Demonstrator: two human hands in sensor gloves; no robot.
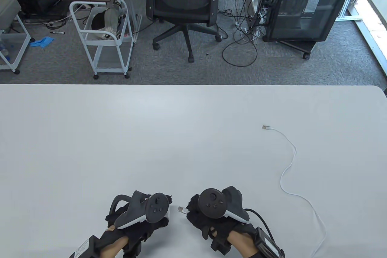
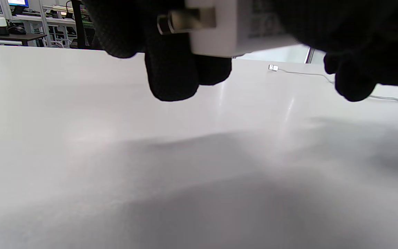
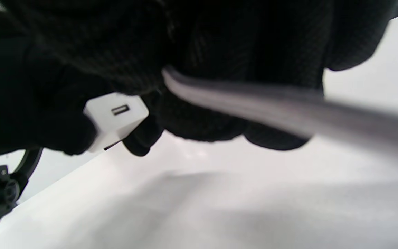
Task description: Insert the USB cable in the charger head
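Hands counted: two, both gloved, at the near edge of the worktop (image 1: 121, 137). One charger head (image 2: 226, 31) is gripped by the left hand (image 1: 142, 212), largely covered by its fingers (image 2: 171, 79). One USB cable (image 1: 288, 161) is pinched near its plug (image 1: 181, 209) by the right hand (image 1: 211, 212), just right of the charger head, not inserted. The cable's far connector (image 1: 265, 127) lies on the worktop, well beyond the charger head to its right. The cable is cut off at the frame's bottom edge.

Table view: bright, even daylight, strongest at the right edge; sharp; slight edge distortion. Left wrist view: the smooth white table (image 2: 81, 114) bears soft grey shadows and faint streaks of glare. Right wrist view: the thin white cable (image 3: 288, 107) is close and blurred.
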